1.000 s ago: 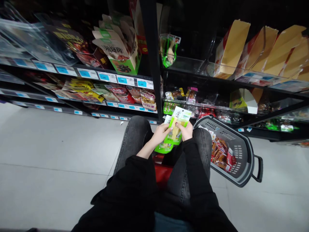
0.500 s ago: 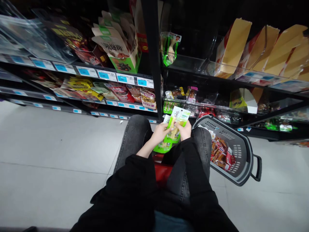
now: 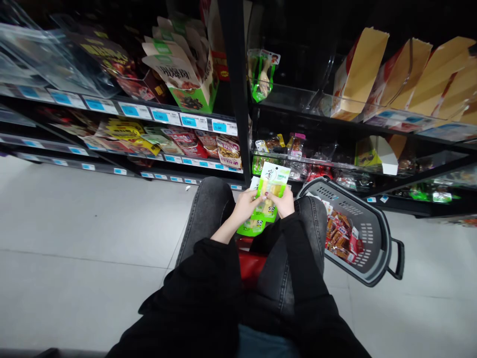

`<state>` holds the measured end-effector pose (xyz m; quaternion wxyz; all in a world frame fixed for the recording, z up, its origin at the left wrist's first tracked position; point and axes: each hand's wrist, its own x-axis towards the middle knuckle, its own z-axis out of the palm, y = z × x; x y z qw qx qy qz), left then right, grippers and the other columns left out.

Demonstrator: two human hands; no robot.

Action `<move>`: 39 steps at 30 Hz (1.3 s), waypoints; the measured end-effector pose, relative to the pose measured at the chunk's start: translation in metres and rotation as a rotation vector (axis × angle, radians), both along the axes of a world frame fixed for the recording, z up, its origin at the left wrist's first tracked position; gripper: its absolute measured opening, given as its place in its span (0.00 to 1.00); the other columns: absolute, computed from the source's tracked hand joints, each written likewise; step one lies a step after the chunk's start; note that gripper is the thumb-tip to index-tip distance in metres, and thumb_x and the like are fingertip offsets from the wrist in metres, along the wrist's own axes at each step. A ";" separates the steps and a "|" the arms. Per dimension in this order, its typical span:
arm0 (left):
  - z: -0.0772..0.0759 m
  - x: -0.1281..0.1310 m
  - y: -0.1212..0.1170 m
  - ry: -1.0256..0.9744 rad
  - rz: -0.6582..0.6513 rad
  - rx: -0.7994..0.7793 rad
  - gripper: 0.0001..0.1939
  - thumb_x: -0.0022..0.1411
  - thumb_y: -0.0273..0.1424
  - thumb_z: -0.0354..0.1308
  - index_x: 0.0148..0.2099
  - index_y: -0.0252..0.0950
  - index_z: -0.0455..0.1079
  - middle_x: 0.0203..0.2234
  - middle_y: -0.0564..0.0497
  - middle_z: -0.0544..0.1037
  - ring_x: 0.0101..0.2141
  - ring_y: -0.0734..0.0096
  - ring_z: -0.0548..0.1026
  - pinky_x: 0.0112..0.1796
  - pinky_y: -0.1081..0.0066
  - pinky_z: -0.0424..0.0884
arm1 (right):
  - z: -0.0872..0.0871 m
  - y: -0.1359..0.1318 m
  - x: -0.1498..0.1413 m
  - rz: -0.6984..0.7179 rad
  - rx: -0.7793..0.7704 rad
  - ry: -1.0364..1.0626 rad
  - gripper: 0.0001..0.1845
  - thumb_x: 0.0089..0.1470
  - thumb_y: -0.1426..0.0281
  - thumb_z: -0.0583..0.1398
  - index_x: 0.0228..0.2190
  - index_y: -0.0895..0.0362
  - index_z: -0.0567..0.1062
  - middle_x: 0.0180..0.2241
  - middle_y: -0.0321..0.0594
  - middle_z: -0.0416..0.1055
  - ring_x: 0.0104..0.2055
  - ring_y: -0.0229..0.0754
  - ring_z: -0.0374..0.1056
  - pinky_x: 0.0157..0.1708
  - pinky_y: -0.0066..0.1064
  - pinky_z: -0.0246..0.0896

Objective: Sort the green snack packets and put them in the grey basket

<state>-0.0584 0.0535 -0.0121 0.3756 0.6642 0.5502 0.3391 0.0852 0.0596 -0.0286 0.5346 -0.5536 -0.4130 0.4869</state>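
Note:
Between my knees, my left hand (image 3: pixel 245 205) and my right hand (image 3: pixel 283 201) hold green-and-white snack packets with a pale yellow food showing through clear windows. The upper packet (image 3: pixel 274 181) is pinched under both thumbs and tilts a little to the right. Behind it and lower left, a second similar packet (image 3: pixel 250 228) shows its green bottom edge and a white top corner; my left hand grips around it. The fingers beneath the packets are hidden. Whether more packets lie in the stack, I cannot tell.
A grey shopping basket (image 3: pixel 372 263) with red-brown snack packets (image 3: pixel 339 231) stands on the floor by my right knee. Ahead are black shelves with price labels (image 3: pixel 164 116), a green-white box (image 3: pixel 186 79), opened cartons (image 3: pixel 359 74) and a hanging packet (image 3: pixel 264 79). Something red (image 3: pixel 251 266) is beneath me.
The upper packet has shifted slightly left and sits straighter over the lower one. My right hand has moved slightly left with it. The basket and shelves look the same.

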 end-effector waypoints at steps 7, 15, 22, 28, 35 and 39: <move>-0.001 0.006 0.001 -0.023 0.045 0.004 0.11 0.54 0.35 0.54 0.30 0.33 0.73 0.26 0.51 0.70 0.31 0.68 0.68 0.34 0.70 0.64 | 0.005 -0.001 0.021 0.216 0.019 -0.177 0.26 0.29 0.72 0.65 0.37 0.58 0.70 0.36 0.39 0.73 0.37 0.43 0.69 0.42 0.36 0.64; -0.001 0.004 0.005 0.003 0.105 0.007 0.11 0.54 0.34 0.55 0.25 0.33 0.70 0.21 0.54 0.65 0.26 0.71 0.65 0.30 0.71 0.62 | 0.008 -0.005 0.014 0.138 0.043 -0.365 0.28 0.29 0.69 0.66 0.39 0.56 0.71 0.34 0.36 0.74 0.36 0.44 0.68 0.41 0.35 0.63; 0.000 0.004 0.004 0.000 0.074 0.008 0.09 0.55 0.33 0.54 0.27 0.34 0.71 0.24 0.51 0.70 0.30 0.67 0.68 0.34 0.69 0.64 | 0.003 -0.004 0.017 0.140 0.035 -0.408 0.21 0.34 0.68 0.63 0.36 0.55 0.73 0.31 0.35 0.75 0.35 0.43 0.69 0.38 0.33 0.64; -0.002 0.001 0.005 -0.099 0.062 0.020 0.10 0.55 0.36 0.54 0.32 0.34 0.71 0.27 0.51 0.71 0.32 0.66 0.68 0.36 0.68 0.65 | -0.001 -0.002 0.019 0.201 0.039 -0.274 0.21 0.34 0.68 0.64 0.36 0.57 0.74 0.31 0.36 0.75 0.33 0.43 0.69 0.37 0.34 0.65; -0.005 -0.002 0.011 -0.255 0.135 0.031 0.11 0.57 0.36 0.52 0.32 0.35 0.69 0.31 0.50 0.72 0.36 0.66 0.69 0.39 0.68 0.64 | -0.001 -0.004 0.019 0.320 0.055 -0.196 0.20 0.37 0.67 0.64 0.37 0.58 0.74 0.35 0.38 0.75 0.38 0.45 0.70 0.43 0.39 0.63; -0.007 -0.004 0.013 -0.222 0.174 0.026 0.11 0.57 0.36 0.51 0.29 0.34 0.68 0.29 0.50 0.72 0.34 0.67 0.69 0.37 0.69 0.64 | -0.002 -0.003 0.016 0.330 0.077 -0.180 0.20 0.38 0.66 0.63 0.37 0.56 0.74 0.37 0.37 0.75 0.41 0.46 0.69 0.46 0.40 0.62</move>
